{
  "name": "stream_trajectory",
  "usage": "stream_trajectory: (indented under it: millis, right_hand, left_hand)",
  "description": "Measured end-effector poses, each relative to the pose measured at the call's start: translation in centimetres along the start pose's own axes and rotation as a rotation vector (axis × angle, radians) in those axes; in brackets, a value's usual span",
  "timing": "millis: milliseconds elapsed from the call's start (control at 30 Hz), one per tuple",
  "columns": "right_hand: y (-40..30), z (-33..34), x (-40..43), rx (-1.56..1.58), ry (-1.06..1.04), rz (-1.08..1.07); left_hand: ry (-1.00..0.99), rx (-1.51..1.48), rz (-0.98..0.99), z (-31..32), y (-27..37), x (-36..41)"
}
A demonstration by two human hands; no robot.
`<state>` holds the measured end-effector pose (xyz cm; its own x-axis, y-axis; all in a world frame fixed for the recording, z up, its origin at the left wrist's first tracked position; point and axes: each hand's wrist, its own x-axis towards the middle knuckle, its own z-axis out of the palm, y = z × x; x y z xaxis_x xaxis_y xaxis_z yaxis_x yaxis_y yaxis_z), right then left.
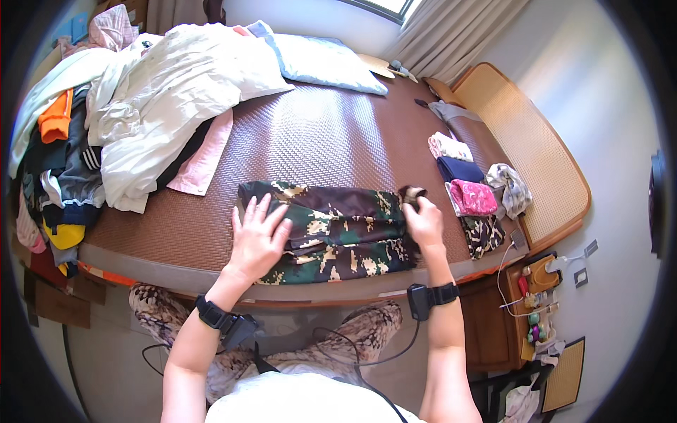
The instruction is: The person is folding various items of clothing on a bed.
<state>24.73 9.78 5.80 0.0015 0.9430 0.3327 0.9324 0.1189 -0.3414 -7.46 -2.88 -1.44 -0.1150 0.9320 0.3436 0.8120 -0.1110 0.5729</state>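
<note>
A camouflage garment (pixel 349 227) with a pixel pattern in green, brown and cream lies folded into a wide band at the near edge of the bed. My left hand (pixel 260 238) rests on its left end with fingers spread. At the other end, my right hand (pixel 424 219) grips the garment's gathered dark edge between thumb and fingers. Part of that edge curls up above the right knuckles. What kind of garment it is, I cannot tell. It lies on a brown woven bed mat (pixel 317 137).
Heaped clothes, including a white garment (pixel 174 79) and an orange sleeve (pixel 55 119), cover the bed's left side. A light-blue pillow (pixel 328 61) lies behind. Folded clothes (pixel 460 169) form a row at right, near the rattan headboard (pixel 523 153). A nightstand (pixel 492 322) holds small items and a white cable.
</note>
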Motion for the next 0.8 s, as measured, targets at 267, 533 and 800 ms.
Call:
stream_trajectory:
  millis: [267,533,800]
  right_hand:
    - [-8.6,4.6,-5.6,0.448,-0.408,-0.143]
    - [-4.0,2.9,-6.7,0.550,-0.193,0.077]
    - [-1.8,4.2,-6.4,0.055,-0.134,0.094]
  left_hand:
    - [0.134,-0.139,0.075,0.6,-1.1,-0.3]
    - [0.144,-0.083,0.067,0.3,-1.1,-0.8]
    - [0.106,0.091,0.111,0.2,0.0,-0.9]
